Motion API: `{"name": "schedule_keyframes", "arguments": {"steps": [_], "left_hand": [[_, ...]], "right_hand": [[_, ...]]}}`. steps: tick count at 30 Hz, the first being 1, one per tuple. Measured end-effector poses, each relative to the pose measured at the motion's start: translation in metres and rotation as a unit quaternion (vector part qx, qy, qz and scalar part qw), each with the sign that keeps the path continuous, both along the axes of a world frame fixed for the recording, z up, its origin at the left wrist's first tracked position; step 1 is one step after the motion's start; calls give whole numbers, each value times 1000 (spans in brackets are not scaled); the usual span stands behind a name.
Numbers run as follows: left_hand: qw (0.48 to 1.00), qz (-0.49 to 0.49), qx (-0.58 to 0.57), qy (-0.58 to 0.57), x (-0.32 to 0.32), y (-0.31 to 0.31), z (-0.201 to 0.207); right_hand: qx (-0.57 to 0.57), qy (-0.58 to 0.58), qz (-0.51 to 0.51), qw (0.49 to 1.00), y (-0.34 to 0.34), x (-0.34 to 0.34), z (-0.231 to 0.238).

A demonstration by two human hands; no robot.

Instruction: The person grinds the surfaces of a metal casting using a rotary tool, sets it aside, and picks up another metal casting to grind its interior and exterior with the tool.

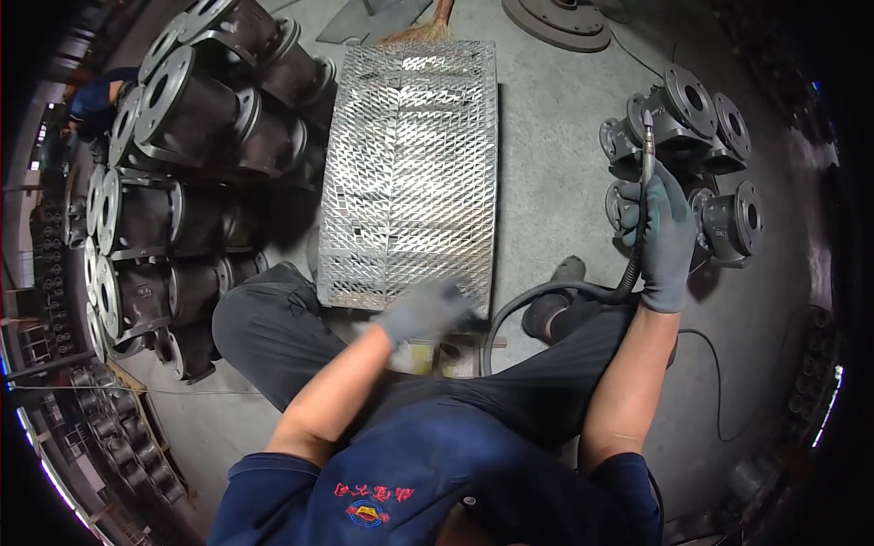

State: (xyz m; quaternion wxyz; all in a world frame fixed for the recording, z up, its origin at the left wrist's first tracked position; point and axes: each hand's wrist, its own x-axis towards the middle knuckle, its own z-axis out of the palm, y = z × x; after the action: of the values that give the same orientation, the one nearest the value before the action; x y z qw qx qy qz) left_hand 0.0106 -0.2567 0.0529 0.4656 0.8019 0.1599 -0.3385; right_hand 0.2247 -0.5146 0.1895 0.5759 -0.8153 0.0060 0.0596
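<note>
My right hand [669, 238], in a grey-green glove, is closed around a slim die grinder [648, 146]. The tool stands nearly upright with its pointed burr tip at the top. A black hose [583, 288] runs down from its lower end and curves toward my lap. My left hand [426, 309], also gloved, is smeared by motion over the near edge of a bench top of patterned, shiny metal [410, 191]. Its fingers are too blurred to read. On the right, beyond my right hand, several flanged cast-metal valve bodies [689, 105] are grouped on the floor.
Tall stacks of similar flanged castings [187, 114] stand close on the left. A broom [435, 27] lies beyond the bench, and a round metal base [560, 23] stands at the far right. A thin cable [719, 382] crosses the floor. Another person [96, 100] is bent over at far left.
</note>
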Motion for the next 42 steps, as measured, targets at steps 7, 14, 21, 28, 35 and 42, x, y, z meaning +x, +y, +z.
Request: {"name": "schedule_keyframes", "arguments": {"steps": [7,14,21,28,35,42], "left_hand": [[803,543,-70,-236,-41,168,-47],[909,352,67,-212,-36,97,-53],[923,225,105,-293,-20,83,-3],[929,230,0,-288,50,80,14],[921,16,45,-387,216,-38,54],[843,-163,174,-483,391,-200,87]], "right_hand": [[8,-37,41,998,13,-23,23],[16,14,64,998,2,-30,3],[129,37,115,984,17,-29,4],[152,-9,156,976,22,-42,13],[350,4,24,936,-64,-39,33],[495,59,-135,856,-120,-10,47]]}}
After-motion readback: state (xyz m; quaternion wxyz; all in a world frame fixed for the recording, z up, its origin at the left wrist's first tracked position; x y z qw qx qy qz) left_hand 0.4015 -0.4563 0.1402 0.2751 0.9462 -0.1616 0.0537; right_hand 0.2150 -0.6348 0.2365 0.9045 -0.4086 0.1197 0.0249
